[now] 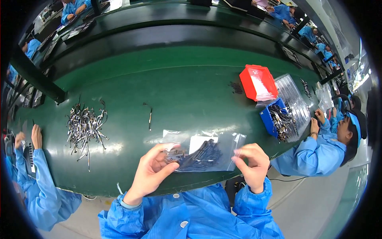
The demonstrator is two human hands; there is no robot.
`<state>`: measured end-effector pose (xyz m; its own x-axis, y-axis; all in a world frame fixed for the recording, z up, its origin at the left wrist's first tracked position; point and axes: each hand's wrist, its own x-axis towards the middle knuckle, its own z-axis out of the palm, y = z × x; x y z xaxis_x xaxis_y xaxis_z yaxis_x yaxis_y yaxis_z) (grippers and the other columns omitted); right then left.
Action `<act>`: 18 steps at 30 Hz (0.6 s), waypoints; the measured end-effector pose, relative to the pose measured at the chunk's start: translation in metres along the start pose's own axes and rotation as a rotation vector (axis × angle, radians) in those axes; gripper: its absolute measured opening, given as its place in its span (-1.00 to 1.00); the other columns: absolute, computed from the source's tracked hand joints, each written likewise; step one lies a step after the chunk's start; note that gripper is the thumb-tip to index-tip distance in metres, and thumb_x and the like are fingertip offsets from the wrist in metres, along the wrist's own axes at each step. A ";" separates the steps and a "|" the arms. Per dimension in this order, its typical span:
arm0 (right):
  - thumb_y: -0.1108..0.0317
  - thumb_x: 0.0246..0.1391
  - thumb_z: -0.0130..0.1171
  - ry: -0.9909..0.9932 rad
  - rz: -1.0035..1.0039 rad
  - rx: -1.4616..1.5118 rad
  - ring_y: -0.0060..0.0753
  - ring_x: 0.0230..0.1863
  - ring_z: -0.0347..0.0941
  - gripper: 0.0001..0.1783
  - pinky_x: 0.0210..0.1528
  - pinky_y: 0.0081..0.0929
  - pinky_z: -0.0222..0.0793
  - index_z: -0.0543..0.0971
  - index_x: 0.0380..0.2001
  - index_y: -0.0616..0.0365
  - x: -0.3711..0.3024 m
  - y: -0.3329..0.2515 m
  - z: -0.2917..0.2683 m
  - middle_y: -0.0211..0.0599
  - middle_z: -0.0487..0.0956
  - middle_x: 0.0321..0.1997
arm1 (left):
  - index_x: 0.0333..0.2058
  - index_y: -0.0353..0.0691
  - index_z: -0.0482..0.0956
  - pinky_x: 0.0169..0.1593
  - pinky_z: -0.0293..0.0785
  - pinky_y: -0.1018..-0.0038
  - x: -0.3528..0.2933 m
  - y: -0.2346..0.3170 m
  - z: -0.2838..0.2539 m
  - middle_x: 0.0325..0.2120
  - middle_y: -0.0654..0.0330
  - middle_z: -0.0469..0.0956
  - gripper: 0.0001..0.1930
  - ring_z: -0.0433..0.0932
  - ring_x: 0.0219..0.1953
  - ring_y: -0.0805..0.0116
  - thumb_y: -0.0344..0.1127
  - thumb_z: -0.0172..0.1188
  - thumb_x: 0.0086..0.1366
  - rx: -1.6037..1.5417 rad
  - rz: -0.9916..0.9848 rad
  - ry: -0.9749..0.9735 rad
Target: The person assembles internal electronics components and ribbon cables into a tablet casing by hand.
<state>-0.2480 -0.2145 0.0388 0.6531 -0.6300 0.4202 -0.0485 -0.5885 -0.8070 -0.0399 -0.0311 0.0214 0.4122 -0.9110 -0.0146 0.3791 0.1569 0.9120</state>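
Near the front edge of the green table, a clear plastic zip bag (227,148) lies between my hands. Several thin dark cable-like parts (205,156) and a white slip (197,143) show inside it. My left hand (156,165) is closed on the bag's left end, thumb across the front and fingers behind. The bag's right edge is pinched between thumb and fingers of my right hand (253,162). Beyond the bag lies a single thin part (150,119), dark wire at its top and metallic lower down.
A loose pile of silvery parts with dark wires (84,126) is on the left. At right stand a red bin (247,85), a blue bin (267,122) of similar parts and a clear ribbed tray (296,99). Co-workers in blue sit on both sides; a dark raised shelf (175,38) runs behind.
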 end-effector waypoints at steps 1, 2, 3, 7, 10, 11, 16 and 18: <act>0.67 -0.15 0.29 -0.032 0.109 0.091 -0.50 -0.41 0.48 -0.71 -0.36 -0.59 0.41 0.64 -0.26 0.24 0.004 -0.006 0.004 -0.22 0.59 -0.34 | 0.13 -0.37 0.31 0.10 0.43 0.44 0.001 0.004 -0.003 0.09 0.05 0.40 -0.54 0.45 0.09 0.30 -0.71 0.05 0.23 0.054 -0.039 -0.019; 0.66 -0.11 0.26 -0.063 0.218 0.182 -0.47 -0.38 0.51 -0.66 -0.33 -0.57 0.44 0.64 -0.18 0.24 0.009 -0.011 0.005 -0.17 0.61 -0.29 | 0.13 -0.38 0.30 0.09 0.44 0.44 0.001 0.006 -0.005 0.08 0.06 0.41 -0.53 0.45 0.09 0.30 -0.71 0.05 0.24 0.107 -0.079 -0.038; 0.66 0.00 0.16 -0.232 0.264 0.110 -0.46 -0.33 0.54 -0.66 -0.29 -0.57 0.47 0.62 -0.11 0.25 0.013 -0.013 -0.004 -0.11 0.62 -0.22 | 0.06 -0.41 0.39 0.10 0.44 0.42 0.001 0.006 -0.006 0.11 0.02 0.39 -0.60 0.47 0.09 0.27 -0.71 0.07 0.22 0.044 -0.083 -0.045; 0.68 -0.03 0.12 -0.311 0.200 0.343 -0.40 -0.29 0.55 -0.64 -0.24 -0.52 0.46 0.62 -0.12 0.24 0.013 0.002 -0.009 -0.09 0.63 -0.18 | -0.03 -0.34 0.51 0.15 0.40 0.31 0.014 -0.011 -0.031 0.16 0.04 0.37 -0.58 0.43 0.14 0.16 -0.76 0.05 0.12 0.167 0.059 -0.230; 0.71 -0.11 0.11 -0.492 -0.043 0.283 -0.31 -0.23 0.52 -0.59 -0.14 -0.43 0.44 0.64 -0.14 0.21 0.009 0.035 -0.002 -0.20 0.63 -0.11 | -0.11 -0.22 0.59 0.21 0.31 0.26 0.026 -0.023 -0.037 0.13 0.07 0.43 -0.56 0.37 0.19 0.00 -0.73 0.08 0.04 0.786 0.453 -0.293; 0.71 -0.15 0.11 -0.540 -0.066 0.115 -0.27 -0.19 0.49 -0.58 -0.11 -0.39 0.43 0.64 -0.17 0.19 0.002 0.047 0.003 -0.27 0.63 -0.09 | -0.12 -0.18 0.61 0.23 0.27 0.24 0.023 -0.026 -0.034 0.12 0.08 0.43 -0.56 0.31 0.23 -0.02 -0.72 0.07 0.03 0.914 0.367 -0.131; 0.64 -0.17 0.10 -0.533 -0.324 -0.282 -0.24 -0.10 0.42 -0.58 -0.05 -0.30 0.37 0.66 -0.19 0.06 -0.013 0.053 0.013 -0.50 0.58 0.03 | -0.06 -0.26 0.52 0.17 0.27 0.22 -0.007 -0.029 -0.018 0.09 0.09 0.42 -0.65 0.34 0.14 0.00 -0.51 0.14 0.13 1.360 0.138 0.362; 0.59 -0.15 0.12 -0.580 -0.374 -0.318 -0.19 0.01 0.43 -0.56 0.07 -0.26 0.34 0.62 -0.12 0.04 -0.010 0.054 0.015 -0.45 0.54 0.08 | -0.09 -0.29 0.49 0.09 0.27 0.22 -0.006 -0.036 -0.009 0.02 0.10 0.45 -0.67 0.36 0.08 0.03 -0.35 0.22 0.16 1.493 0.167 0.419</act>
<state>-0.2461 -0.2327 -0.0151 0.9572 -0.0439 0.2860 0.0963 -0.8838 -0.4579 -0.0489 -0.0277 -0.0148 0.6535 -0.7153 0.2476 -0.7249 -0.4972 0.4768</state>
